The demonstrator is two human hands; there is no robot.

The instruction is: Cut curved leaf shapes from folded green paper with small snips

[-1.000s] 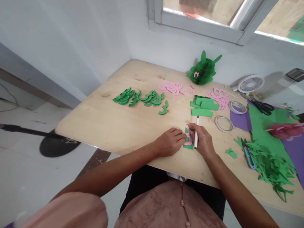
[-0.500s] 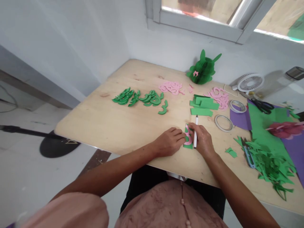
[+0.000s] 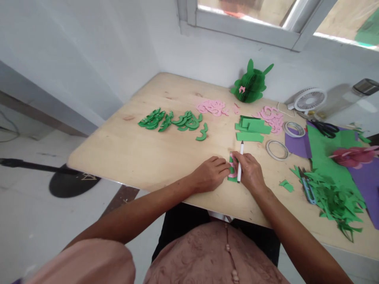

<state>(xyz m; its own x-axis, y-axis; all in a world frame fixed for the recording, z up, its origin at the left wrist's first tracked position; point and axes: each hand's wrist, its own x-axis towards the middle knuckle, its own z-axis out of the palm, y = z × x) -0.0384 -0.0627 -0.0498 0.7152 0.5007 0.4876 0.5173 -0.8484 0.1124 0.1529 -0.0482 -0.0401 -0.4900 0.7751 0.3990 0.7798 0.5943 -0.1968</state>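
Observation:
A pink curved paper shape [image 3: 235, 172] lies on a small green paper piece [image 3: 232, 179] near the table's front edge. At its left side, my left hand [image 3: 211, 173] rests on the table with fingers bent together, their tips touching the paper. From the right, my right hand [image 3: 250, 169] holds a white marker [image 3: 240, 165], dark tip pointing away from me, while its fingertips touch the pink shape. Further back are green paper strips [image 3: 251, 137] and two piles of pink cutouts, one of them [image 3: 213, 107] left of the strips.
Green curved cutouts [image 3: 187, 120] lie left of centre. Two tape rolls, one nearer [image 3: 277, 150], scissors [image 3: 325, 128], blue-handled snips [image 3: 308, 191] and green scraps [image 3: 339, 201] are at the right. A green paper figure [image 3: 251, 85] and a white fan [image 3: 310, 99] stand at the back.
The view has shifted slightly. Both hands remain at the green piece, and my right hand still holds the marker. The fingers over the pink shape have moved a little.

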